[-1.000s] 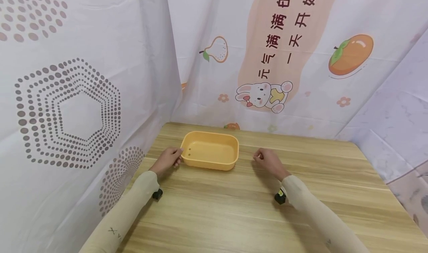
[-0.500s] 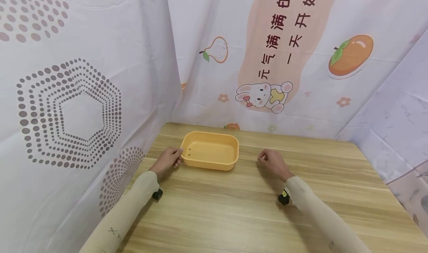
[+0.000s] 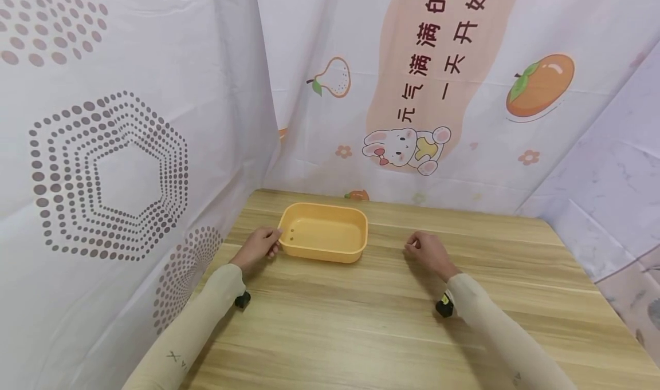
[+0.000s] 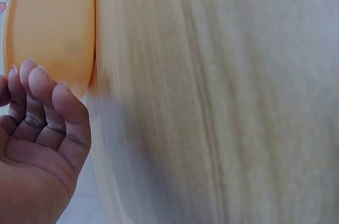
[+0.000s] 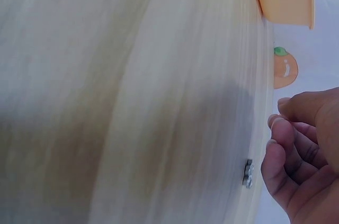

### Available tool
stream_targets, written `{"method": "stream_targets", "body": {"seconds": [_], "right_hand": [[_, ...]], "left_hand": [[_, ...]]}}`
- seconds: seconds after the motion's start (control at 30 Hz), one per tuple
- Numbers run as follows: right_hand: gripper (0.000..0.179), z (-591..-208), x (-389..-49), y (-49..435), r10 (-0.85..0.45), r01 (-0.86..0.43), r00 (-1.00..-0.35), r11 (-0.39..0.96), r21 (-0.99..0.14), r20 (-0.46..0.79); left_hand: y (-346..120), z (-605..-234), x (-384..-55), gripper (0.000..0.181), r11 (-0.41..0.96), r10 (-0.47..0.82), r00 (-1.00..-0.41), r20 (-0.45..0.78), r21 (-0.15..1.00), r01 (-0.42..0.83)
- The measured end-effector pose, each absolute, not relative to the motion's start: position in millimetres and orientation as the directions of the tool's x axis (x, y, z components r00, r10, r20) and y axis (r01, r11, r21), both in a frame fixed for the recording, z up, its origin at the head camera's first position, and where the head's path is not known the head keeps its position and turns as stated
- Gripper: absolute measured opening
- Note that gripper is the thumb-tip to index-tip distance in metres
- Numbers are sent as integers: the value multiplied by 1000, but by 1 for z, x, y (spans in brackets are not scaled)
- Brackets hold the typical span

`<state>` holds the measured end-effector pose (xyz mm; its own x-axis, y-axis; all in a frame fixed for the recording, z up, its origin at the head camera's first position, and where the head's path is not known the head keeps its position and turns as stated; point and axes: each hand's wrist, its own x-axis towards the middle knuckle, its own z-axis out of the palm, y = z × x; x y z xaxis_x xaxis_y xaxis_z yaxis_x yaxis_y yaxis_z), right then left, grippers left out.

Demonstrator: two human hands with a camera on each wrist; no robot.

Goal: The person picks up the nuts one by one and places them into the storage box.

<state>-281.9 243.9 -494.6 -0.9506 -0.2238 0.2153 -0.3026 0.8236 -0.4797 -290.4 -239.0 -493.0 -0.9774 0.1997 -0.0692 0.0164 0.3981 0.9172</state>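
A shallow yellow-orange plastic basin [image 3: 325,255] sits on the wooden table, with two small dark round spots inside at its left end. My left hand [image 3: 259,245] holds the basin's left rim, thumb over the edge; in the left wrist view the fingers [image 4: 69,105] curl up beside its wall. To the right of the basin, apart from it, my right hand [image 3: 429,252] stays low over the table. Its fingers are loosely curled, thumb tip near the index fingertip, with nothing visible between them. A small silvery metal piece [image 5: 248,173] lies near those fingers in the right wrist view.
The wood-grain table [image 3: 330,327] meets a printed white curtain [image 3: 319,144] along its back edge. Another curtain [image 3: 222,92] with dotted patterns hangs close by the left arm. A pale marbled sheet [image 3: 603,207] borders the right side.
My right hand has drifted slightly to the right, farther from the basin. The left hand and the basin have stayed in place.
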Motion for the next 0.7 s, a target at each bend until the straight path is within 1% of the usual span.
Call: {"method": "stream_targets", "body": {"seconds": [0.4,0.7], "right_hand": [[12,-498,-279,260,-186,-260,-963,836,-482,197],[14,-496,-276,274,-155,-215,-975,838,-502,160]], "left_hand": [[-239,-492,-289,42,404,203,-976,-76,915,12],[-240,-492,-290,42,397,204,-975,-85,918,3]]}}
